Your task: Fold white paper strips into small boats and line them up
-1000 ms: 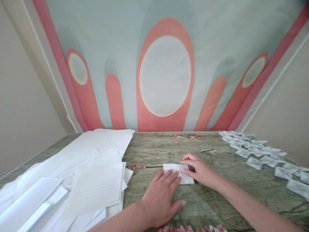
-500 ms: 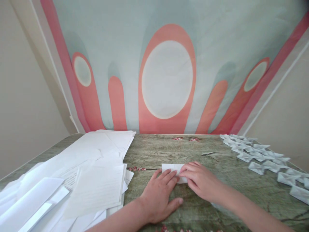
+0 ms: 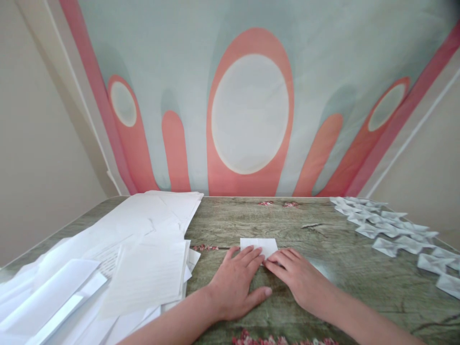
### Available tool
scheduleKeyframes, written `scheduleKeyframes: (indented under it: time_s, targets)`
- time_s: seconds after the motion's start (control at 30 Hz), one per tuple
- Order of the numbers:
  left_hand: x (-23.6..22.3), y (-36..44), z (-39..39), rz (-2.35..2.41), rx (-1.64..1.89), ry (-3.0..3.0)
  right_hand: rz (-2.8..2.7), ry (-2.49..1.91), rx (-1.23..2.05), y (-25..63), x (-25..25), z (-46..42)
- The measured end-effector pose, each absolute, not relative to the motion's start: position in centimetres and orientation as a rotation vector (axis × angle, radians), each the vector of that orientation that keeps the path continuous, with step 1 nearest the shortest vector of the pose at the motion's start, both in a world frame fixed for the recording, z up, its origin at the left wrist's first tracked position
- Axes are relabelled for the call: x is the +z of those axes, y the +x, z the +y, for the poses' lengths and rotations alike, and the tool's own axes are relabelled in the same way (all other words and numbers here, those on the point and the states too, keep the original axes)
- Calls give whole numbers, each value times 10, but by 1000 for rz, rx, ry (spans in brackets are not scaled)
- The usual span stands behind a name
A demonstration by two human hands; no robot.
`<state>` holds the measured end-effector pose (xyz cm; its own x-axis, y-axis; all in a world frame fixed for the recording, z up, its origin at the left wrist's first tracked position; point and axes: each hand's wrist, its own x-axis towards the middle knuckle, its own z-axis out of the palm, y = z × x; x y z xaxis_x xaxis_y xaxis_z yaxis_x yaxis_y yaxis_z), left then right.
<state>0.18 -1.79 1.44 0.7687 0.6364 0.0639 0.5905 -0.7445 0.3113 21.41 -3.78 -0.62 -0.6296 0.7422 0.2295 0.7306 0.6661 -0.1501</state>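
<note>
A small folded piece of white paper (image 3: 259,245) lies on the wood-patterned tabletop in front of me, its upper right corner slanted. My left hand (image 3: 239,282) rests flat on its lower left part, fingers stretched and thumb spread out to the right. Close by, my right hand (image 3: 300,278) has its fingers drawn together at the lower right edge of the paper, with the fingertips almost meeting the left ones. The lower part of the paper is hidden under both hands.
On the left lie a stack of white sheets (image 3: 143,278) and folded paper strips (image 3: 50,292). Rows of folded white paper shapes (image 3: 386,247) line the right side. Behind the table (image 3: 223,220) stands a grey-green and coral patterned backdrop (image 3: 247,184).
My right hand has slid down from the paper's upper right part to its lower edge, uncovering a slanted right corner. The left hand stays flat on the paper.
</note>
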Motion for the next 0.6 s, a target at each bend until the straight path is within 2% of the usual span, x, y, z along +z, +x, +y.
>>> scheduleKeyframes:
  time_s: [0.6]
  targets:
    - [14, 2, -17, 956, 195, 2727, -2679, -1233, -131, 214, 2, -42]
